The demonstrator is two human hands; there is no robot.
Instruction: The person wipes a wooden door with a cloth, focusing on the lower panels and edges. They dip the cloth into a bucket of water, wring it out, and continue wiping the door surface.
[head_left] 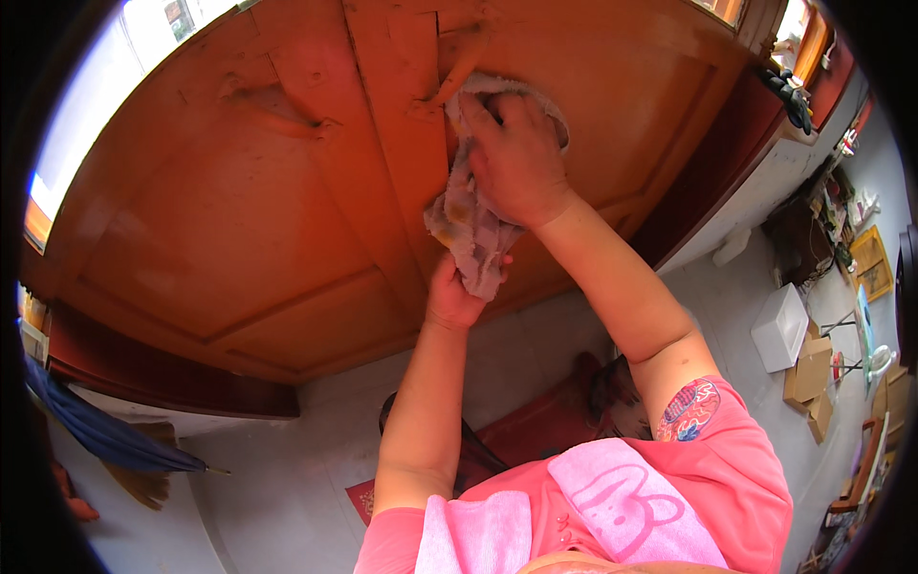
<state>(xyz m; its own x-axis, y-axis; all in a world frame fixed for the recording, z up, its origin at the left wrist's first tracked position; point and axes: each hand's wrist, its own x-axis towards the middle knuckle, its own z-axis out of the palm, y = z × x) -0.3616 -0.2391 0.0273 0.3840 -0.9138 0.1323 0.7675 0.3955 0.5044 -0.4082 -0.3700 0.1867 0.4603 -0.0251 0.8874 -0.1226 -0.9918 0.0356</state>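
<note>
A greyish, stained cloth [464, 215] hangs bunched between my two hands in front of an orange-brown wooden double door [239, 239]. My right hand [516, 158] is closed on its upper part, close to the door's right panel and just right of a wooden door handle [461, 72]. Lower down, my left hand [457, 292] grips the cloth's bottom end, its fingers partly hidden behind the fabric. Another wooden handle [277, 110] sits on the left door panel, apart from both hands.
A folded blue umbrella [115, 426] leans at the lower left. Below the door lies a red mat [521, 426] on the grey floor [277, 478]. At the right stand a white box [779, 325] and cardboard boxes [811, 378]. A pink towel [631, 502] drapes over my front.
</note>
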